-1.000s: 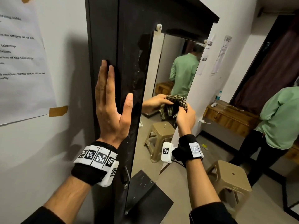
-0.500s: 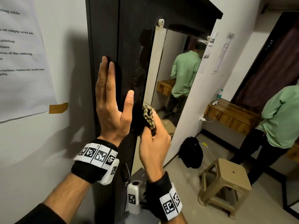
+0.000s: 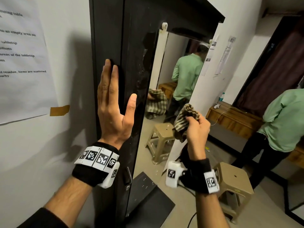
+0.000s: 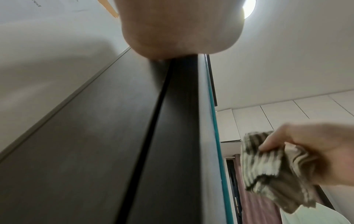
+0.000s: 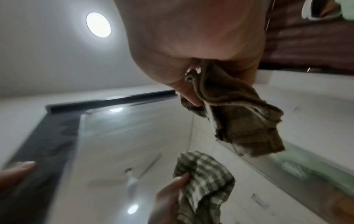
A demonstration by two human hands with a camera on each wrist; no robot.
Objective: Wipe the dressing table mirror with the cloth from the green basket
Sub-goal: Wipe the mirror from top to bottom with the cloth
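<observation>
The left hand (image 3: 113, 111) lies flat on the mirror's dark frame (image 3: 136, 66), fingers straight and pressed together, thumb apart. The right hand (image 3: 196, 129) bunches the checked cloth (image 3: 184, 117) in curled fingers, just beside the mirror (image 3: 166, 66) glass.

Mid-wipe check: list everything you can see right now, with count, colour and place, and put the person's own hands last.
mirror: one, in a dark frame, on the wall ahead.
cloth: one, brown and cream checked, bunched in front of the mirror's right edge.
paper sheets: several, white, printed, on the walls left and right.
stools: one, beige plastic, on the floor at right; another shows as a reflection.
wooden bench: one, brown, along the right wall.
bottle: one, clear, on the bench.
bystander: one, green shirt, far right.
left hand: flat on the frame.
right hand: grips the cloth.
</observation>
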